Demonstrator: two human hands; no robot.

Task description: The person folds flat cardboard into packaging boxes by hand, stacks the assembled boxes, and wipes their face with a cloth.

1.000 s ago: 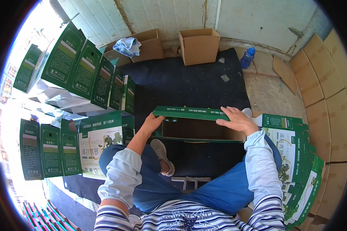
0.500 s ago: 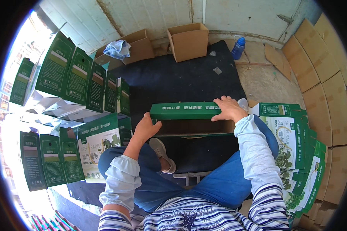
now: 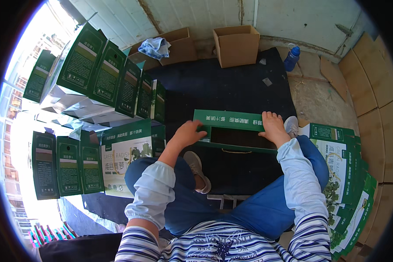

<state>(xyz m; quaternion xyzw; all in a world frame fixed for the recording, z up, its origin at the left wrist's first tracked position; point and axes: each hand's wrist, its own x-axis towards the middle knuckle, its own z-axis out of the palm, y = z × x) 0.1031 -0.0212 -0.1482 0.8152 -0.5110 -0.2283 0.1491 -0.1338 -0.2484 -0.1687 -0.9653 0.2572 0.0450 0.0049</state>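
A green carton point(image 3: 231, 119) stands between my knees, its long lid flap raised at the far side and its dark inside showing. A thin cord handle point(image 3: 236, 151) hangs on its near wall. My left hand point(image 3: 188, 134) is closed at the carton's left end, thumb and fingers about the corner by a small green end flap point(image 3: 207, 133). At the right end, my right hand point(image 3: 273, 128) grips the lid flap, with its fingers over the far edge and the thumb on the near side.
Several standing green cartons point(image 3: 104, 78) crowd the left. Flat printed cartons point(image 3: 334, 161) are stacked beside my right knee. Brown boxes point(image 3: 236, 47) and a blue bottle point(image 3: 292, 59) stand at the back. Stacked brown cartons point(image 3: 358, 83) line the right side.
The whole view has shifted, so the surroundings sit further right. At the carton's left end a green flap now shows under my left hand, and the cord handle has come into sight.
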